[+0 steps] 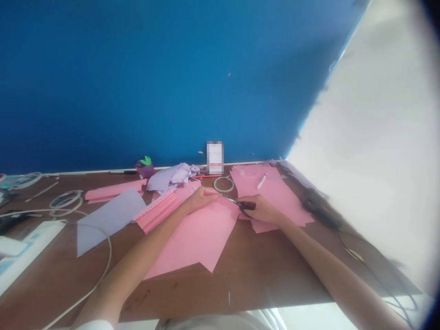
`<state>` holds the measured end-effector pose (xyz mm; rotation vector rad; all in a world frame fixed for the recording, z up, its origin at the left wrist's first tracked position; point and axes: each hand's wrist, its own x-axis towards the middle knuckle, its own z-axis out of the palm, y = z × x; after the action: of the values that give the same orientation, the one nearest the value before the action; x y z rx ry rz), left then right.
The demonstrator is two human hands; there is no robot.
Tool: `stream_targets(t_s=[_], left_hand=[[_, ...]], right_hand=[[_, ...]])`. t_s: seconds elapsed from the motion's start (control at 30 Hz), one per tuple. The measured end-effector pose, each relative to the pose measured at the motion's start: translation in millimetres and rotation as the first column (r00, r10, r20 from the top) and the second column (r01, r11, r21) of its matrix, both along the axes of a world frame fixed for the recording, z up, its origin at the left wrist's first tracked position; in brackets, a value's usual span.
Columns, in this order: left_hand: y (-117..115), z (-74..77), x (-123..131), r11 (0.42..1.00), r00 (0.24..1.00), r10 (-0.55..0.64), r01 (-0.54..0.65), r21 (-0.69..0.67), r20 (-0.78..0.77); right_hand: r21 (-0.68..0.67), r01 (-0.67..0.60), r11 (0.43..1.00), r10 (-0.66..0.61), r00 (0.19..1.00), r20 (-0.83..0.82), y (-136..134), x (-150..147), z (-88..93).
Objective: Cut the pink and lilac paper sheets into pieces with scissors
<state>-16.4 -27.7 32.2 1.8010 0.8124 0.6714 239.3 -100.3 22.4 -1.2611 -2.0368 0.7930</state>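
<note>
My right hand [259, 208] is closed round the dark handles of a pair of scissors [246, 205]. The blades point left, at the upper edge of a pink paper sheet [202, 233]. At that same edge, my left hand [202, 198] pinches the sheet, just left of the blade tips. The sheet's lower part spreads over the brown table, with a notch along its near edge. Whether the blades are apart is too small to tell. Pleated pink paper [160, 211] lies to the left, partly behind my left forearm.
More pink sheets [282, 197] lie at right with a white marker [261, 180] on top. Behind my hands are a tape roll [223, 184] and crumpled lilac paper [172, 176]. A white power strip [30, 252] and cable sit left; a dark corded tool [319, 208] lies right.
</note>
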Motion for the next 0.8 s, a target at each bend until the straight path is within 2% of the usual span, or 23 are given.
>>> stream_targets(t_s=[0.5, 0.63, 0.8], left_hand=[[4, -3.7, 0, 1.000, 1.000, 0.008, -0.008, 0.003, 0.013], [3, -2.0, -2, 1.000, 0.999, -0.028, 0.028, 0.002, 0.026], [11, -11.0, -2, 0.999, 0.998, -0.046, 0.046, 0.012, 0.035]], right_hand=[[-0.010, -0.005, 1.000, 0.005, 1.000, 0.027, 2, 8, -1.5], [-0.032, -0.025, 0.999, 0.027, 0.998, 0.051, 1, 11, 0.8], [-0.015, -0.024, 1.000, 0.025, 0.998, 0.061, 2, 11, -1.0]])
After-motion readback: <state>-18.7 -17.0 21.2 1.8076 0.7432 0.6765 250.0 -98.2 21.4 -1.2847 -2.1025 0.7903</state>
